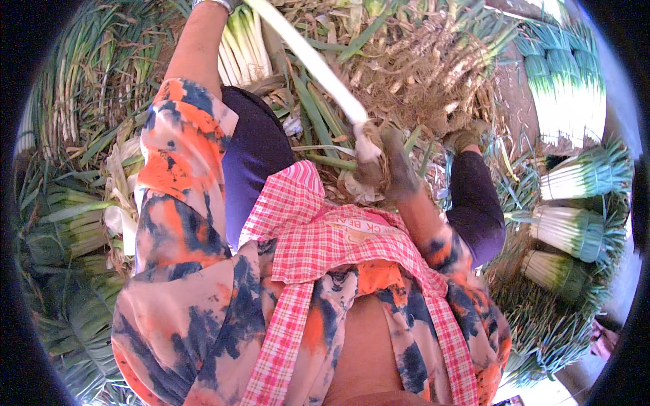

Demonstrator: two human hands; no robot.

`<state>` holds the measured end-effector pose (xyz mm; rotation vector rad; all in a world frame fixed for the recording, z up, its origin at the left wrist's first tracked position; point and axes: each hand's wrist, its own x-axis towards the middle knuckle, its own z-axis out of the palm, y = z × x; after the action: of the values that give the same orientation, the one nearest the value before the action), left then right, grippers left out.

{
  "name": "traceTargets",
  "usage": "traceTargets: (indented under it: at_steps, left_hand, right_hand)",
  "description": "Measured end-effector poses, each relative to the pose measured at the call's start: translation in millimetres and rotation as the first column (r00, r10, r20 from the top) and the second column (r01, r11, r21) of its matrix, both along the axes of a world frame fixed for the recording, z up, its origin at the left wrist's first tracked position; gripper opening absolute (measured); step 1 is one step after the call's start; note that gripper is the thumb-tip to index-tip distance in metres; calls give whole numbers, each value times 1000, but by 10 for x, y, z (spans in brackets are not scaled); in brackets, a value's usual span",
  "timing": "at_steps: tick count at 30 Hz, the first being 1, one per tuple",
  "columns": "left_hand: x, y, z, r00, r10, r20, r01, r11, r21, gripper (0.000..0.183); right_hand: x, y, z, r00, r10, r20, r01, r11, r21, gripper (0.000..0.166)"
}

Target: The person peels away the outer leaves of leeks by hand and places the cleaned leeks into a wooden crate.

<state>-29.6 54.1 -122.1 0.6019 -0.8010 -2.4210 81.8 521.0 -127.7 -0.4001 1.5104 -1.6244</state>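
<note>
My left hand (231, 4), in a glove, is mostly cut off by the top edge, so its fingers are hidden. A long white leek or large green onion stalk (325, 76) slants from beside it down to the middle. My right hand (401, 170), in a dirty, dark glove, is blurred beside the stalk's root end (366, 144); whether its fingers grip anything is unclear. Loose pale skins and roots (363, 185) lie just below that end. A bunch of white stalks (246, 48) stands near my left forearm.
A heap of rooted, untrimmed stalks (421, 66) lies ahead. More long stalks (66, 96) spread at left. Tied bunches (566, 91) and further bundles (576, 177) line the right side. Loose green leaves (315, 106) and peelings cover the ground between my legs.
</note>
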Motion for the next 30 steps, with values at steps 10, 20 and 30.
traceTargets:
  at_steps: [10, 20, 30]
  left_hand:
    - [416, -353, 8, 997, 76, -4, -76, 995, -62, 27]
    - [362, -254, 41, 978, 203, -52, -206, 978, -37, 32]
    - [250, 1368, 964, 907, -283, -311, 299, 954, 3, 38]
  right_hand:
    - [-131, 332, 256, 565, 163, -809, 164, 939, 303, 40]
    - [-502, 998, -788, 103, 771, -628, 90, 622, 778, 37]
    - [-304, -526, -84, 882, 115, -457, -25, 980, 199, 63]
